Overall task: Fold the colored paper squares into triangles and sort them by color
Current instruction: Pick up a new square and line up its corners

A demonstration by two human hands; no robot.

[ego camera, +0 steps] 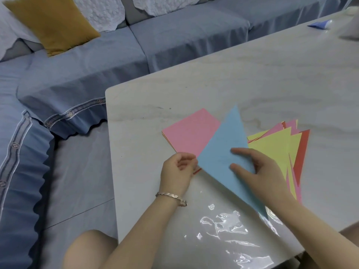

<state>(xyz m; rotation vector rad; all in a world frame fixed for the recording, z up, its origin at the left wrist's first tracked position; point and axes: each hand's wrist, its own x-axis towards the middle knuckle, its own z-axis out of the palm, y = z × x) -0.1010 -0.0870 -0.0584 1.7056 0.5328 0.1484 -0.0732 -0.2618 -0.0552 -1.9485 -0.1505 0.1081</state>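
Blue triangle (223, 152) lies on the surface (252, 84), apex toward 12 o'clock, long axis running 12 to 5 o'clock. Its 4 o'clock edge is hidden under the right forearm. It covers 1 corner of the pink stack (192, 131) at 10 o'clock. Right hand (260, 169) presses it, fingers spread wide. Left hand (177, 169) curls at its 9 o'clock corner; cannot tell whether it grips.

Home living room: blue-covered sofa (136, 45), mustard cushion (52, 24), marble table (252, 74).

White table (233, 84) bears pink squares (192, 131); folded triangles (275, 144); clear plastic wrapper (233, 230).
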